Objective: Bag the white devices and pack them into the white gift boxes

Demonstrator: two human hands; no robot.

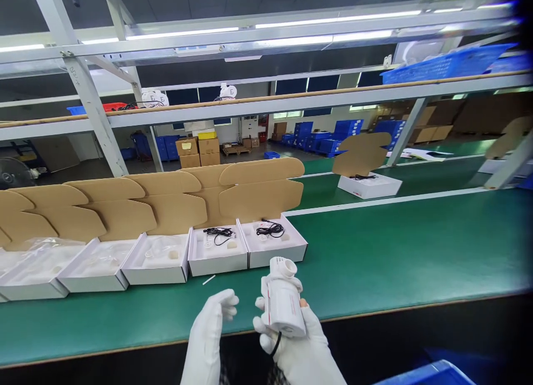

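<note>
While the right hand (302, 343) is holding the white device (285, 304) at the near edge of the table (400, 251), its fingers are gripping the left side and its thumb is bracing the right. The palm is lying behind and below the lower end, probably so that it is bearing the weight and leaving the upper end free. That end is pointing away from the body, its round opening showing. A short black cord (276, 344) is hanging in a loop by the lower end, where the hand is leaving it slack.

The left hand (213, 318) is hovering beside the device, well apart from it; its fingers are bending loosely, with a gap to the thumb, and are holding nothing. Both hands are wearing white gloves, perhaps for cleanliness.

Beyond them, white boxes (278, 256) are standing in a row, and their brown lids (262, 199) are leaning up at the back, leaving the near sides unobstructed. The two at the right end are holding black cables (270, 228), bundled probably to stop them tangling; those farther left are showing clear film (164, 246). A thin white strip (209, 280) is lying loose before the row, for no evident reason.
</note>
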